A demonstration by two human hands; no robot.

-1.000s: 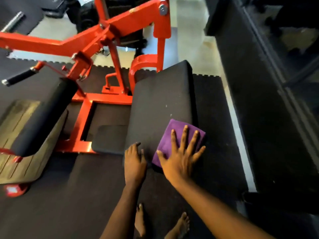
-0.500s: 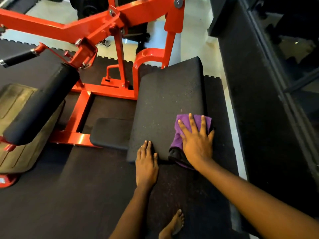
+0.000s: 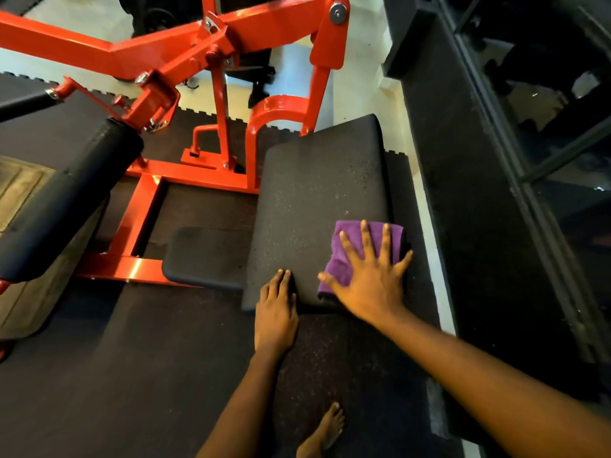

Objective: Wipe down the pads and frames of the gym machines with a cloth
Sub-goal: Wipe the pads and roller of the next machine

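One red steel frame (image 3: 158, 54) rises over the rubber floor mat (image 3: 132, 375), with a round black roller (image 3: 66, 200) at its left. Nearer, the flat, grainy pad (image 3: 317, 193) carries the folded purple cloth (image 3: 349, 230) at its near right corner — the right hand (image 3: 370, 279) is spread flat on it, and the left hand (image 3: 276, 312) rests beside it, straight-fingered and holding nothing.

One wide-angle camera on the person's head looks forward and steeply down. Both forearms enter from the bottom edge and lower right corner and reach up to the left hand (image 3: 276, 312) and right hand (image 3: 370, 279) just below the middle, with a bare foot (image 3: 325, 431) at the very bottom. The camera is close above the black pad (image 3: 317, 193), which fills the centre, while the red frame (image 3: 132, 51) crosses the upper left and the floor mat (image 3: 132, 358) spreads across the lower left.
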